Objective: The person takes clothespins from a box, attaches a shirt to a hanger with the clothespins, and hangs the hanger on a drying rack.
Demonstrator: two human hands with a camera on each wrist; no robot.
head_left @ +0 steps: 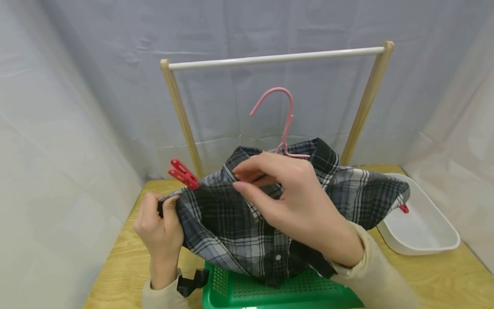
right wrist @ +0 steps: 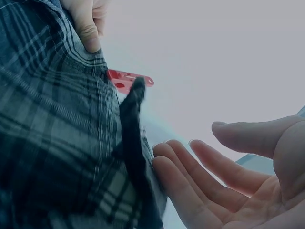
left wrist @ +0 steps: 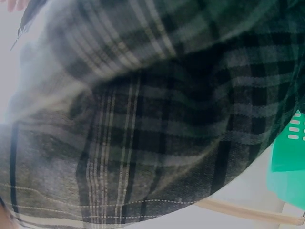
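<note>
A grey and black plaid shirt (head_left: pixel 231 223) hangs on a pink hanger (head_left: pixel 283 124), held up over a green basket (head_left: pixel 270 292). My left hand (head_left: pixel 164 205) pinches the shirt's left shoulder end, just below a red clothespin (head_left: pixel 183 174) clipped there. My right hand (head_left: pixel 251 177) lies over the collar with its fingers extended. In the right wrist view those fingers (right wrist: pixel 190 167) are straight against the shirt's (right wrist: pixel 47 133) dark edge, with the clothespin (right wrist: pixel 126 78) beyond. The shirt (left wrist: pixel 143 119) fills the left wrist view. A second red clip (head_left: pixel 403 208) sits at the right shoulder.
A wooden rack with a white rod (head_left: pixel 275 58) stands behind the shirt on the wooden table (head_left: pixel 115 266). A white tray (head_left: pixel 424 231) sits at the right. The green basket (left wrist: pixel 288 157) is at the table's front edge. Grey cloth walls surround the table.
</note>
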